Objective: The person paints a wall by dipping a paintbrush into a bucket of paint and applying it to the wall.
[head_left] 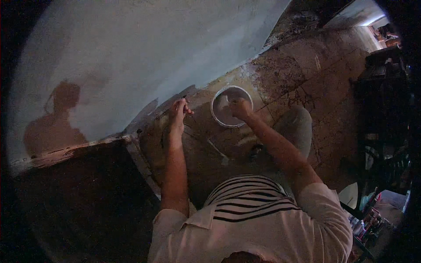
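A round white-rimmed bucket (213, 115) stands on the floor in front of me, with greyish contents inside. My right hand (239, 108) reaches over its right side, fingers closed. A small pale piece (224, 100) shows beside those fingers, perhaps part of a tool, but the dim light hides its kind. Left of the bucket, near the foot of the wall, my left hand (179, 114) is raised with curled fingers. Something small and dark shows at its fingertips, too unclear to name. A thin, light-coloured long-handled tool (218, 150) lies on the floor between my arms.
A pale wall (144, 57) rises ahead and left, its lower edge rough and patchy. Worn, stained floor (333, 87) spreads to the right. A dark opening or surface (87, 201) lies at lower left. Dark furniture (381, 83) and assorted clutter (372, 223) line the right side.
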`<state>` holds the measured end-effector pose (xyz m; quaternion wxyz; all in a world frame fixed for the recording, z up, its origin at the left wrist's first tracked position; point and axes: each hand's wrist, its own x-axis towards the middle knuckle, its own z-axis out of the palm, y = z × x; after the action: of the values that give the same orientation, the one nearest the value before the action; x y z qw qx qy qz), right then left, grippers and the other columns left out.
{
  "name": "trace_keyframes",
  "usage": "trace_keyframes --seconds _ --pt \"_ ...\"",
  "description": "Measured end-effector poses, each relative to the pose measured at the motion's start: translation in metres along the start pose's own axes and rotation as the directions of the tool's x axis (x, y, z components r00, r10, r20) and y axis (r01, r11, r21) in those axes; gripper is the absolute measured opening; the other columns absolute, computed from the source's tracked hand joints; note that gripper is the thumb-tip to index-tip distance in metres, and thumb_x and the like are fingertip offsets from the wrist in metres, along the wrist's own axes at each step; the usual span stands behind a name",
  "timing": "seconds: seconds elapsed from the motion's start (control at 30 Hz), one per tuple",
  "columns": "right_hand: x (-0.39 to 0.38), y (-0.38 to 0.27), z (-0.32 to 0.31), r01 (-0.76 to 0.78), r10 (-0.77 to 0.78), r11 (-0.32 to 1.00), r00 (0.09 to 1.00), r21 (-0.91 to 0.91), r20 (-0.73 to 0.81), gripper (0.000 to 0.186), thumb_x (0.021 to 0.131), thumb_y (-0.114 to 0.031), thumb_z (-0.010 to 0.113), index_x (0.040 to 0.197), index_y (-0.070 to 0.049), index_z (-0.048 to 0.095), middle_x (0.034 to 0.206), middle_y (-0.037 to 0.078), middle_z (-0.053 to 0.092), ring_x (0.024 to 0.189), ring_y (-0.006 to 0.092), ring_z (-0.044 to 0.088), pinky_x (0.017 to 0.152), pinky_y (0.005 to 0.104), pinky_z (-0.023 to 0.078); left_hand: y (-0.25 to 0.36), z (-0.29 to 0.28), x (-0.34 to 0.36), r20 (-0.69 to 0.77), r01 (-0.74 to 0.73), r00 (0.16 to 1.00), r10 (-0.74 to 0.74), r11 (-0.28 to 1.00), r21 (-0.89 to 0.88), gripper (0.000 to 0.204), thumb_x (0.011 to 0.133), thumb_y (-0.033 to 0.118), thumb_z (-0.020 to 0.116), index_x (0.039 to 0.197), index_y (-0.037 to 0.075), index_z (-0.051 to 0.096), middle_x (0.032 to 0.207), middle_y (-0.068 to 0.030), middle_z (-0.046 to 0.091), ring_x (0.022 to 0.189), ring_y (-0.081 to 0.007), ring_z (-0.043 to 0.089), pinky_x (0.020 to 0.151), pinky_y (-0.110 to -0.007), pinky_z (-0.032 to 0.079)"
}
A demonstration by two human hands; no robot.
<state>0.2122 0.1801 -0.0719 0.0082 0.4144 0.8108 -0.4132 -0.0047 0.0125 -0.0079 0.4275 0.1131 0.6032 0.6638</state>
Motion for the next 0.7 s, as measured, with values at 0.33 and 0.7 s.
trace_keyframes --seconds 0.33,0.7 --pt "-0.057 -0.054 -0.068 -0.243 0.206 0.941 0.964 0.236 0.169 0.037 0.081 -0.031 0.058 0.098 0.002 0.061 0.077 0.012 0.064 0.064 0.0192 0.061 0.059 0.0355 0.049 -0.002 -0.022 -0.003 -0.038 0.041 0.998 -0.042 0.999 -0.024 0.025 0.088 0.028 0.054 0.071 0.010 0.049 0.064 -0.0004 0.045 0.056 -0.0129 0.050 0.058 -0.033 0.051" --pt "-0.094 -0.034 -0.104 -0.319 0.321 0.642 0.938 0.698 0.133 0.029 0.090 -0.025 0.048 0.107 -0.003 0.057 0.079 0.005 0.063 0.059 0.0122 0.055 0.046 0.0263 0.043 -0.008 -0.013 0.003 -0.041 0.044 0.998 -0.044 0.999 -0.005 0.026 0.088 0.029 0.054 0.073 0.009 0.049 0.063 -0.0008 0.044 0.058 -0.0134 0.049 0.060 -0.034 0.048"
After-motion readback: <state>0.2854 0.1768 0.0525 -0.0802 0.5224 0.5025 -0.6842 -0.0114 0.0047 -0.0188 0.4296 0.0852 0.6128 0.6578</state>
